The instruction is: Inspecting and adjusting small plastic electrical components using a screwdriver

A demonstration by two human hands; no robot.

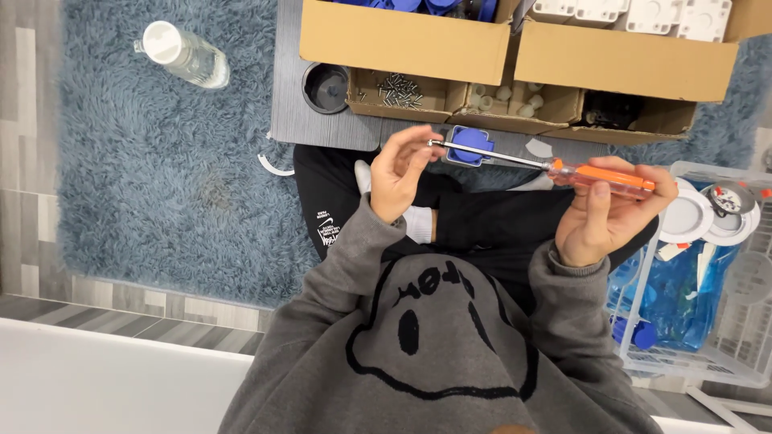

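My right hand [605, 215] grips the orange handle of a screwdriver [599, 176] that lies level, its metal shaft pointing left. My left hand [400, 170] pinches the shaft's tip between the fingers; a small screw may be there, too small to tell. Just behind the shaft a blue socket part [470, 145] lies on the grey mat [299, 120]. I sit cross-legged in black trousers and a grey sweatshirt.
Cardboard boxes [406, 44] stand ahead, small trays holding screws [398, 90] and white plugs [507, 96]. A black cup [326, 87] sits on the mat. A clear bottle [185, 55] lies on the blue shag rug. A clear bin [700, 281] with round white parts is at my right.
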